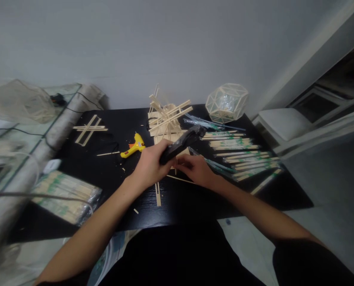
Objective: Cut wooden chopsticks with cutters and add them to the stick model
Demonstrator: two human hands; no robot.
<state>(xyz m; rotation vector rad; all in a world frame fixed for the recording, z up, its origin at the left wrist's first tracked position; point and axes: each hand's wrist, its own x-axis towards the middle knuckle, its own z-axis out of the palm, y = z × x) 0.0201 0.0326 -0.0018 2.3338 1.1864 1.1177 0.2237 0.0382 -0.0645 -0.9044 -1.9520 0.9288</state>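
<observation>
My left hand (149, 165) is wrapped round a black hand tool (182, 143), its far end tilted up to the right; its exact kind is unclear. Close beside it, my right hand (196, 169) has its fingers pinched together at a thin wooden stick (176, 171), whose upper part is hidden by the fingers. Just beyond both hands stands a frame of glued wooden sticks (167, 117) on pale boards. Narrow wooden strips (158, 194) stick out toward me below my left hand. A yellow glue gun (133, 146) lies left of the hands.
Bundles of wrapped sticks (239, 153) cover the right of the black table (177, 214). A faceted stick lantern frame (227, 103) stands at the back right. Crossed sticks (89, 129) lie at the back left, and a plastic-wrapped pack (66, 194) nearer me. A cable (39, 194) crosses the left side.
</observation>
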